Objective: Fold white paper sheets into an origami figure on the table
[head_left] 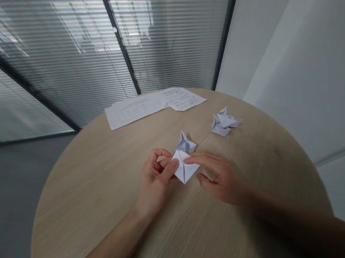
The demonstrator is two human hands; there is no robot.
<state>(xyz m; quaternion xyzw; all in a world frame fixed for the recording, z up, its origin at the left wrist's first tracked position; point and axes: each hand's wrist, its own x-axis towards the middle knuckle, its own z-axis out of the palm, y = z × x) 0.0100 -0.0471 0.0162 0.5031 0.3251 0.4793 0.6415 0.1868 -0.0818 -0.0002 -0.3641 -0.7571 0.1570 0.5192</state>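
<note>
My left hand (155, 180) pinches the left side of a folded white paper square (185, 168) between thumb and fingers, just above the light wood table. My right hand (220, 178) reaches in from the right, with its fingers lying along the paper's upper right edge and its thumb near the right corner. Directly behind the folded square stands a pointed white origami piece (185, 143), close to both hands. Further right, a small heap of similar folded paper pieces (224, 122) rests on the table, out of reach of my fingers.
The round wooden table (86, 196) has printed paper sheets (136, 109) at its far edge, with another sheet (182, 98) overlapping them. Behind it stand a glass partition with blinds (60, 62) and a white wall (298, 78). Grey floor lies to the left.
</note>
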